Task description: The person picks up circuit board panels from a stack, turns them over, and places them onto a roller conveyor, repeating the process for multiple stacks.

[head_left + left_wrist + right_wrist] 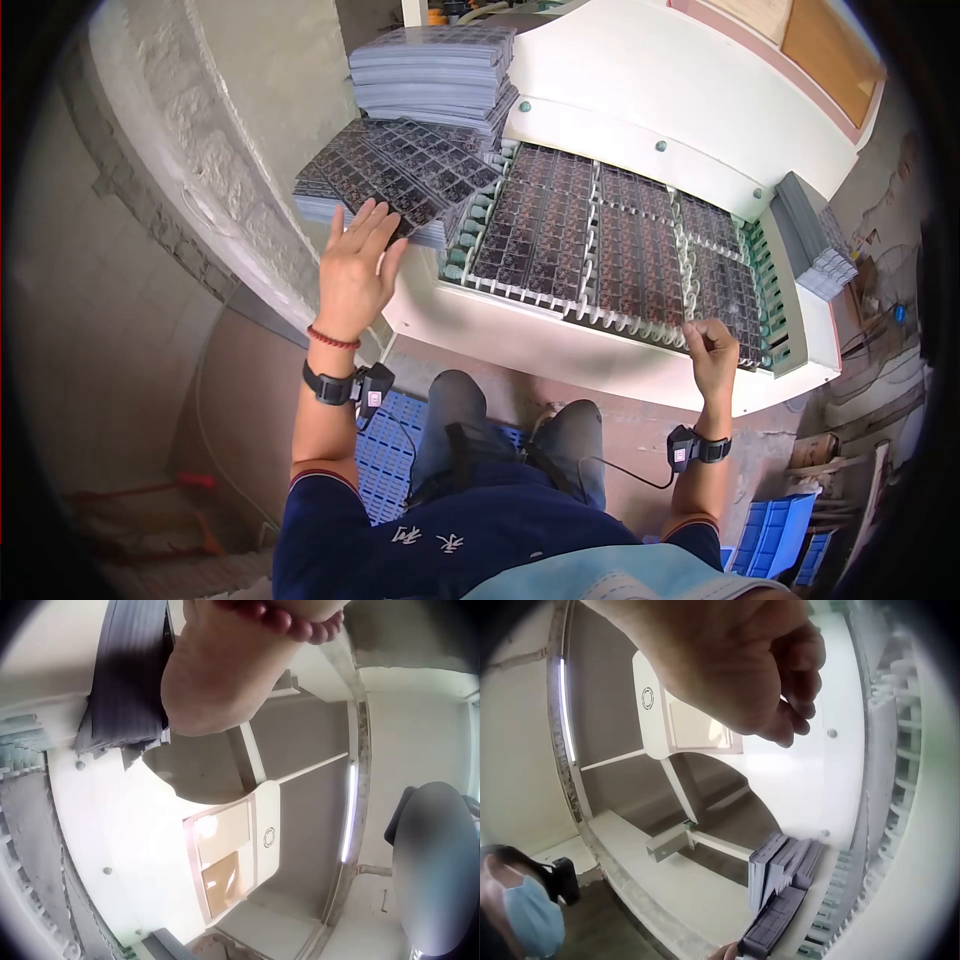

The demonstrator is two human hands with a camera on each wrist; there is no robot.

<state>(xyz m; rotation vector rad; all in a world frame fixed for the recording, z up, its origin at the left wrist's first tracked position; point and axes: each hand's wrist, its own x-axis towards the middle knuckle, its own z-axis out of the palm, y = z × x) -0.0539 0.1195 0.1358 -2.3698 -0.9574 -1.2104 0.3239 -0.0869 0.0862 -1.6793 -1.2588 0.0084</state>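
Observation:
In the head view my left hand (357, 275) lies with extended fingers at the front edge of the top dark patterned sheet (400, 170) on the lower stack, left of the rollers. My right hand (712, 358) is over the machine's front edge at the right, fingers curled; whether they hold anything is unclear. Beside it, dark gridded sheets (640, 250) lie in rows on the roller bed. The right wrist view shows the right hand (757, 675) with bent fingers and no sheet visible in them. Only the heel of the left hand (225, 675) shows in the left wrist view.
A tall stack of sheets (430, 75) stands behind the lower one. Another stack (815, 235) leans at the machine's right end. The white machine cover (690, 110) rises behind the rollers. Blue crates (770, 532) are on the floor at the lower right, beside a wall-side clutter.

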